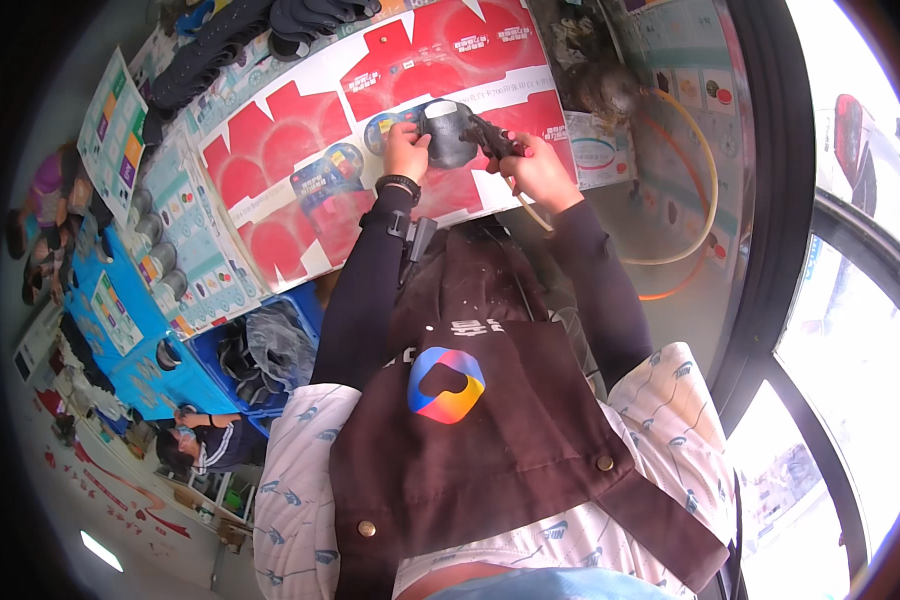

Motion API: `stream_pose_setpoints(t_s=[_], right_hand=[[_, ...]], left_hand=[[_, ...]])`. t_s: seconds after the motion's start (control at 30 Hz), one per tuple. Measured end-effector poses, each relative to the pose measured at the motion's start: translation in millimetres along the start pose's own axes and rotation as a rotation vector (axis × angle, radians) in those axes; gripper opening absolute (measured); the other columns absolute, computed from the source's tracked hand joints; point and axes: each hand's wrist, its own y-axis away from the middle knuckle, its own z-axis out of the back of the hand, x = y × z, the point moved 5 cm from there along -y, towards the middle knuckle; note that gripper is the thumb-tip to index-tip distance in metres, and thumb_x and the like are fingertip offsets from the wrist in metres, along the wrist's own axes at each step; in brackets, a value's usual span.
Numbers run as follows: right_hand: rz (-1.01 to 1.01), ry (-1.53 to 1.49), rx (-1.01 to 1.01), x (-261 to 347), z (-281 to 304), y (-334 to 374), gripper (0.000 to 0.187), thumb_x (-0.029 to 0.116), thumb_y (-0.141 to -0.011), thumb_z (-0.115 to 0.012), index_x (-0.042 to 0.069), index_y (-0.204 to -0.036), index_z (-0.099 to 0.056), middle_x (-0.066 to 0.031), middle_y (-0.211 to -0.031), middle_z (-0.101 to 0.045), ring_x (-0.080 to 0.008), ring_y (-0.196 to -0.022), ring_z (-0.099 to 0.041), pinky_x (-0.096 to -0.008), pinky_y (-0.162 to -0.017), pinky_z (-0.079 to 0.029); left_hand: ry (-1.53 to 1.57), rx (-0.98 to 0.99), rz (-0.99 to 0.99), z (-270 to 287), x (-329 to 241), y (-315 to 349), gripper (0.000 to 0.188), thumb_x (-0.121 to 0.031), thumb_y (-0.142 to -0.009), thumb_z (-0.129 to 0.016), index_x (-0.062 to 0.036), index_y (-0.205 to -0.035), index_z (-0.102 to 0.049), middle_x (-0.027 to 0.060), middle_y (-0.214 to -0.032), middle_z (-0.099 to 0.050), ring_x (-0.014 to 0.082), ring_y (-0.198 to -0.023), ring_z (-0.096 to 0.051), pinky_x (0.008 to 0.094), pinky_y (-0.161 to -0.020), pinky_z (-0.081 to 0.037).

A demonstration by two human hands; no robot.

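My left hand (pixel 406 150) grips a dark grey rounded moulded part (pixel 447 134) over a sheet of red and white printed cardboard (pixel 300 160) on the table. My right hand (pixel 537 170) holds a dark gun-shaped tool (pixel 492 138) with its tip against the right side of the grey part. A thin pale hose or stick (pixel 533 212) runs down from under my right hand. Both forearms are in dark sleeves, and I wear a brown apron.
A stack of black moulded parts (pixel 220 45) lies along the far left of the table. A yellow and orange hose loop (pixel 705 190) curves on the right. A blue crate with dark cloth (pixel 265 350) stands lower left. Another person (pixel 205 440) works at far lower left.
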Motion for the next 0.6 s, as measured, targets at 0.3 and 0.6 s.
stream_pose_setpoints(t_s=[0.3, 0.6], right_hand=[[0.048, 0.212, -0.061, 3.5, -6.0, -26.1, 0.038, 0.027, -0.092, -0.051, 0.004, -0.117, -0.069, -0.0307, -0.097, -0.068, -0.0459, -0.087, -0.068, -0.0503, -0.077, -0.054], [0.117, 0.258, -0.134, 3.0, -0.7, -33.8, 0.037, 0.025, -0.089, -0.054, 0.003, -0.112, -0.071, -0.0301, -0.101, -0.068, -0.0474, -0.101, -0.063, -0.0512, -0.088, -0.050]], left_hand=[[0.289, 0.200, 0.136, 11.9, 19.2, -0.2, 0.039, -0.015, -0.097, -0.068, 0.0003, -0.130, -0.055, 0.0128, -0.115, -0.068, 0.0209, -0.097, -0.069, 0.0322, -0.085, -0.054], [0.456, 0.144, 0.154, 15.2, 27.5, -3.5, 0.027, -0.008, -0.099, -0.060, 0.0011, -0.125, -0.058, 0.0166, -0.111, -0.068, 0.0223, -0.088, -0.070, 0.0324, -0.078, -0.057]])
